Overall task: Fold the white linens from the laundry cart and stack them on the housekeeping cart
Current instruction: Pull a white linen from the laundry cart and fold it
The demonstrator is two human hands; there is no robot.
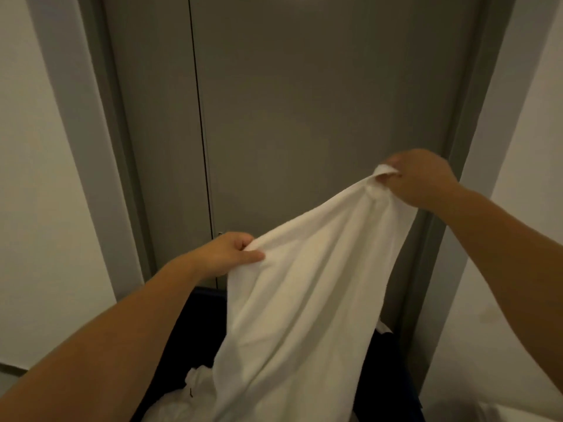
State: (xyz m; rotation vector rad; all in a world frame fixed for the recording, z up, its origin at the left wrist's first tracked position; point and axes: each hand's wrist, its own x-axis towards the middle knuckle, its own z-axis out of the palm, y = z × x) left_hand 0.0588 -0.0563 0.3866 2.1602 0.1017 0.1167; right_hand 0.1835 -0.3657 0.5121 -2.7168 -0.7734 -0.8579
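A white towel (298, 293) hangs stretched between both hands above the dark blue laundry cart (201, 324). My left hand (227, 252) pinches the towel's left edge between thumb and curled fingers, at mid height. Higher up and to the right, my right hand (417, 178) grips a bunched corner of the same towel. The cloth drapes down into the cart, where more white linen (189, 394) lies crumpled at the bottom. The lower end of the towel is out of sight.
A grey door (304, 102) in a grey frame stands straight ahead, close behind the cart. White walls (36, 178) flank it on both sides. Another bit of white cloth (382, 327) shows at the cart's right side.
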